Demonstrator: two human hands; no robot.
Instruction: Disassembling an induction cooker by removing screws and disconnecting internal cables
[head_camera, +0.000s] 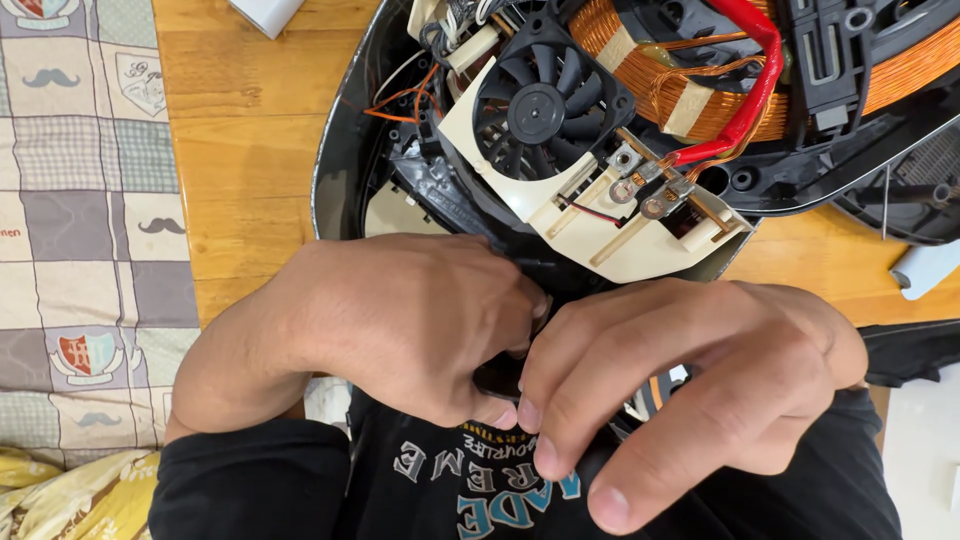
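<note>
Both hands are pressed together at the near edge of an opened appliance (420, 190), whose dark shell lies on the wooden worktop (250, 130). The left hand (400, 320) is curled, its fingertips tucked down against the black lower rim of the appliance; what is pinched there is hidden by the fingers, so the grip cannot be told. The right hand (700, 390) is bent likewise, its fingertips meeting those of the left hand at the same spot, and whether anything is held between them cannot be told either. Just beyond the knuckles a black fan (540, 105) is seated in a cream plastic bracket (640, 245). Beside the fan a copper coil (680, 70) is wound, crossed by a red wire (755, 85) that ends at metal terminals on the bracket. Thin orange wires (405, 105) are seen left of the fan. A checked cloth (80, 200) lies at the far left, beside the worktop.
</note>
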